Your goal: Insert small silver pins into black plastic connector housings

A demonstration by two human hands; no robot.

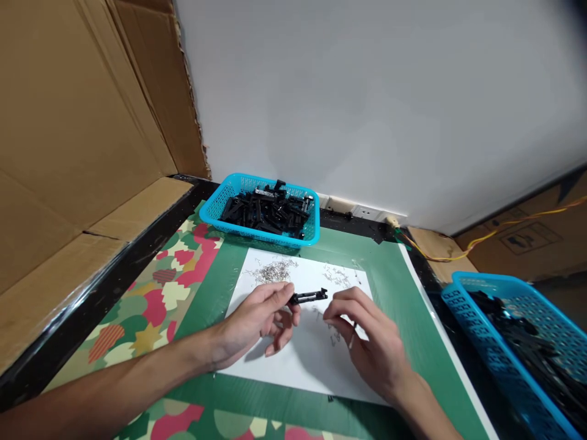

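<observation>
My left hand (268, 315) pinches one end of a narrow black plastic part (312, 297) between thumb and forefinger. The part points right, with a long slot and a small hooked end. Just right of that end is my right hand (367, 333), its fingers curled and thumb pressed in. A thin dark and pale piece shows by its fingers, too small to name. Below both hands lies a white sheet (293, 360). On it are a pile of small metal wire pieces (275, 271) and a looser scatter of wire pieces (337, 276), some partly hidden behind my right hand.
A blue basket (259, 235) full of black plastic parts stands against the wall. Another blue basket (486, 348) with long black parts is at the right. Cardboard (82, 122) rises on the left. Yellow and red wires (481, 241) run from a wall socket.
</observation>
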